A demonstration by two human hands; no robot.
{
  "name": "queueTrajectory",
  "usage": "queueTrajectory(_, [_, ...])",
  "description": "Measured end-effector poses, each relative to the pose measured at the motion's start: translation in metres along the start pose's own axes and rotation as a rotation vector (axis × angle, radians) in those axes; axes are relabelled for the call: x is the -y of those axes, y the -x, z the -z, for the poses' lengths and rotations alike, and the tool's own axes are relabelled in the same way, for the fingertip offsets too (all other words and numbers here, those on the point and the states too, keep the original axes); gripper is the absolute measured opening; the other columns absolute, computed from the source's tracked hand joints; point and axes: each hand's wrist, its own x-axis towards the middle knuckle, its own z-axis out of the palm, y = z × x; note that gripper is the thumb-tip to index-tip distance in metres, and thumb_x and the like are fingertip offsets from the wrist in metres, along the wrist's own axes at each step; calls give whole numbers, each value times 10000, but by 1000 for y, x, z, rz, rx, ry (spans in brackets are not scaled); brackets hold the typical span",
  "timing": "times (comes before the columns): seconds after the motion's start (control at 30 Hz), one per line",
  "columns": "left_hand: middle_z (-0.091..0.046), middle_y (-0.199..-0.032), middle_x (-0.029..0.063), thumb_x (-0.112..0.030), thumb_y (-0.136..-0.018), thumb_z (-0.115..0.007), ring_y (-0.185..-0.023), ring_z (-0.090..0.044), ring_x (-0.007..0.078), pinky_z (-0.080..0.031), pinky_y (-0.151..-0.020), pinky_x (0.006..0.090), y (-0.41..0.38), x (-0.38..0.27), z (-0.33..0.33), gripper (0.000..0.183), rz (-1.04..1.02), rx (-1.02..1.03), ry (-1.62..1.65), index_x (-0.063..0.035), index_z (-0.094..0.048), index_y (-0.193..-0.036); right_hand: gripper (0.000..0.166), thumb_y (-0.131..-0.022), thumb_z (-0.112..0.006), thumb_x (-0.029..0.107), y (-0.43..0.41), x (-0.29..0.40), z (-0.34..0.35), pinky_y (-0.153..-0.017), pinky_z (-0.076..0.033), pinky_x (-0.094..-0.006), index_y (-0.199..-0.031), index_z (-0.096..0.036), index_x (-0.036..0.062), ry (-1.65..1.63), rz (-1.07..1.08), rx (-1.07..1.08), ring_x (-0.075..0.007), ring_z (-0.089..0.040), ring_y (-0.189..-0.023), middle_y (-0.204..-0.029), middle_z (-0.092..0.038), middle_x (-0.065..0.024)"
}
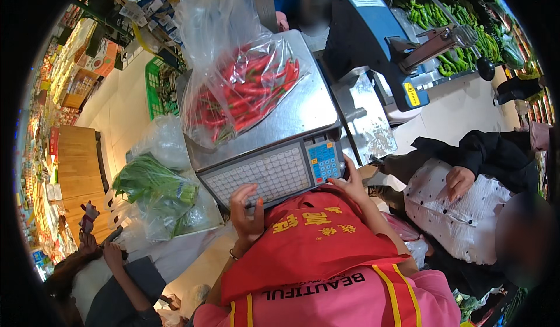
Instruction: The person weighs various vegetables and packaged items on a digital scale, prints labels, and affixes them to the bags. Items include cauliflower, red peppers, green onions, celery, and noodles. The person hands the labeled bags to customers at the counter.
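A clear plastic bag of red chili peppers (245,93) lies on the metal platter (313,112) of a weighing scale. Over the lower left of the scale's keyboard (262,174), my left hand (248,215) holds nothing, with its fingers curled and apart. My right hand (353,185) is at the lower right corner of the blue keypad (323,160), its thumb by the bottom keys and its fingers along the scale's side. Left of the scale sits a bagged bunch of leafy greens (153,185).
A blue-and-black bag-sealing machine (372,34) with a lever stands right of the scale. Green peppers (459,29) are piled beyond it. People stand at both sides; one person's hand (460,182) shows at right. A green crate (153,88) stands behind left.
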Motion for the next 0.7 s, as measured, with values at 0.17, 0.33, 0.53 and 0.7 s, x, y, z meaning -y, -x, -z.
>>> queueTrajectory(0.17, [-566, -952, 135, 14, -805, -501, -849, -567, 197, -453, -746, 272, 13, 2, 10, 208, 155, 40, 57, 15, -511, -1013, 708, -678, -721, -12, -11, 6, 1, -862, -407, -283, -1248, -302, 27, 75, 8, -12, -161, -494, -984, -1053, -506, -104])
queueTrajectory(0.33, [-594, -889, 113, -9, -847, -502, -781, -599, 180, -464, -721, 268, 5, 3, 5, 145, 181, 82, 67, 10, -525, -989, 688, -677, -727, 0, -11, 2, 1, -840, -409, -277, -1222, -308, 20, 93, 12, -11, -158, -487, -950, -1017, -497, -98])
queueTrajectory(0.53, [-609, -868, 109, -5, -859, -498, -765, -611, 173, -469, -699, 260, 2, 0, -4, 123, 163, 150, 82, 1, -530, -978, 706, -678, -730, 20, -10, 11, -6, -836, -405, -274, -1234, -296, 19, 175, 27, -57, -157, -468, -950, -1009, -478, -90])
queueTrajectory(0.7, [-597, -902, 102, -12, -873, -482, -793, -600, 151, -465, -732, 251, 3, 3, 0, 143, 211, 197, 70, 16, -515, -1009, 676, -695, -718, 23, -11, -3, 0, -850, -400, -271, -1236, -313, 17, 96, 39, -36, -156, -468, -981, -1045, -482, -93])
